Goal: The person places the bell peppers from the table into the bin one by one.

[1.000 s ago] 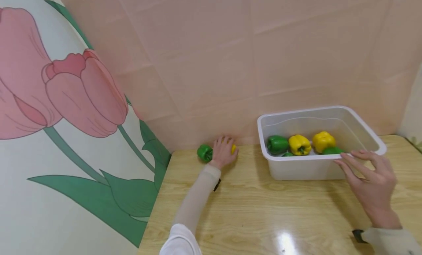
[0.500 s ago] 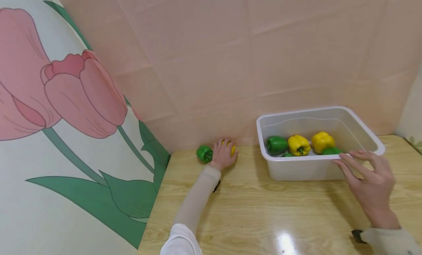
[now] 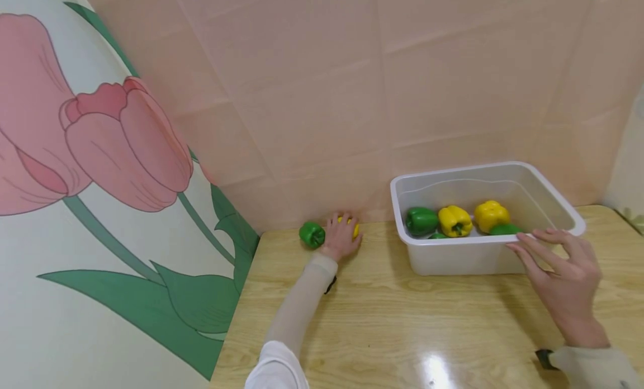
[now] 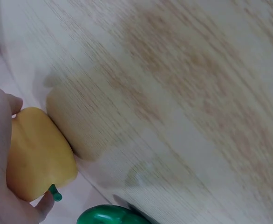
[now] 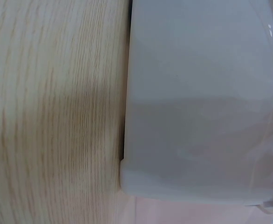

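At the back of the table, my left hand [image 3: 340, 237] is curled over a yellow bell pepper [image 4: 39, 154]. The left wrist view has fingers at one end of it and the thumb near its green stem. Just left of that hand lies a green bell pepper [image 3: 312, 235], whose edge also enters the left wrist view at the bottom. My right hand [image 3: 568, 274] pinches the front rim of a white plastic tub [image 3: 468, 257] near its right corner. Inside the tub are a green pepper [image 3: 421, 221], two yellow peppers [image 3: 455, 221] and other green ones partly hidden by the front wall.
The wood-grain table [image 3: 382, 327] backs onto a pink sheet [image 3: 312, 109]. A white wall with painted tulips [image 3: 131, 148] borders its left side. The tub's outer wall [image 5: 201, 102] fills much of the right wrist view.
Barely anything differs: my left hand has settled slightly on the yellow bell pepper. The right hand keeps its place on the tub's rim, and the whole head view has shifted a little.
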The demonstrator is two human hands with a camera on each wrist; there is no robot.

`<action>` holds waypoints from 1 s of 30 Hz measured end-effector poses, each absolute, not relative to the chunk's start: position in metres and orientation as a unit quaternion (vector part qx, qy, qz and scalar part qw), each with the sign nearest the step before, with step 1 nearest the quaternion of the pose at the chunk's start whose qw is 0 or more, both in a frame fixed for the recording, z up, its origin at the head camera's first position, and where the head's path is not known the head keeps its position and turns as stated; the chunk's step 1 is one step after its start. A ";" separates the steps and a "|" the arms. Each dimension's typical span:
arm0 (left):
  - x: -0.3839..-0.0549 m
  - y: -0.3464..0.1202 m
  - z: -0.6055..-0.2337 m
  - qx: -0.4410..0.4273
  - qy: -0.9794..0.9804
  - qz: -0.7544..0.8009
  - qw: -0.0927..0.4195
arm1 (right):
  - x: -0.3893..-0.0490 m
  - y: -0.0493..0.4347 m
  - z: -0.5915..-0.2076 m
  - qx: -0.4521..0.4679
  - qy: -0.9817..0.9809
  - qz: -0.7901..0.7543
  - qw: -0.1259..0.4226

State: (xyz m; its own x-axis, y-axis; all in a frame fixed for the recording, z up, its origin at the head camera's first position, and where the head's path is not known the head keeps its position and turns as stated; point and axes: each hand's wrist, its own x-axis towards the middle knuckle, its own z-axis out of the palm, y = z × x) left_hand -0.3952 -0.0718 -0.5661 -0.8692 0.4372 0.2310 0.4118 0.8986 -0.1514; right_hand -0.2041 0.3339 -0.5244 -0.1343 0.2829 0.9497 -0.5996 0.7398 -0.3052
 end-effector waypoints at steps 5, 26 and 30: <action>-0.393 -0.073 -0.564 -0.230 -0.963 0.052 0.129 | -0.204 0.334 -0.524 0.119 -0.670 0.341 0.648; -0.389 -0.079 -0.565 -0.305 -0.925 0.047 0.223 | -0.204 0.334 -0.525 0.120 -0.668 0.348 0.647; -0.388 -0.080 -0.562 -0.318 -0.921 0.038 0.221 | -0.204 0.334 -0.526 0.120 -0.669 0.347 0.646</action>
State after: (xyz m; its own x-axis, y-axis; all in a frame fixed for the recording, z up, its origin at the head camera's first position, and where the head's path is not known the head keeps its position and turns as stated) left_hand -0.3882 -0.0795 -0.5616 -0.6998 0.6029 0.3831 0.5691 0.7947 -0.2111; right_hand -0.2037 0.3344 -0.5255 -0.1363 0.2885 0.9477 -0.6094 0.7299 -0.3098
